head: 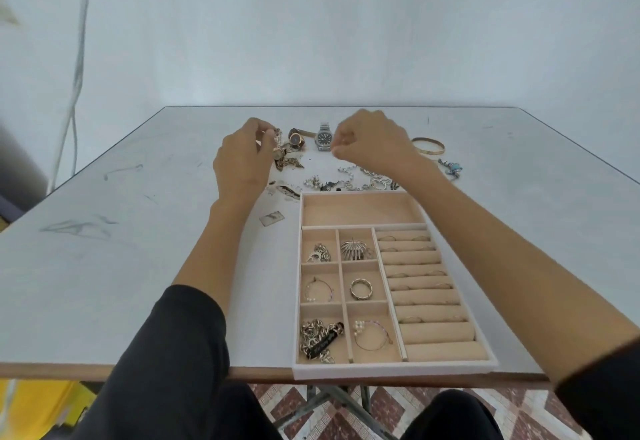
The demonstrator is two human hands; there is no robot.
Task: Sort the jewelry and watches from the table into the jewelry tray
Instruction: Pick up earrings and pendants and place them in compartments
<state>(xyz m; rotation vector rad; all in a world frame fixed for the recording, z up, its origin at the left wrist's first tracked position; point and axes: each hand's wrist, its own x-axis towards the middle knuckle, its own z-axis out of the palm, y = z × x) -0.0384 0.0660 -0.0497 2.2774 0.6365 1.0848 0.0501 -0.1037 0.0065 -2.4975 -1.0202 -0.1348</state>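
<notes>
**A:** State of the hands?

**B:** We find the left hand (pixel 242 159) clamped on a gold watch (pixel 277 148) towards the table's (pixel 138 266) far edge. The right hand (pixel 374 143) hovers beside the steel watch (pixel 323 138), fingers curled and tips pinched. We cannot tell whether it holds anything.

**A:** The tray?

**B:** The tray (pixel 381 372) sits at the table's near edge, right of centre, with several compartments filled. A loose pile (pixel 360 179) lies just beyond its far rim.

**A:** Hazards?

**B:** We judge three:
- The gold watch touches tangled chains (pixel 289 162), so lifting it may drag them along.
- The right forearm crosses low over the pile, and a careless return could scatter pieces.
- The tray lies so close to the near edge that a nudge towards us could tip it off.
</notes>
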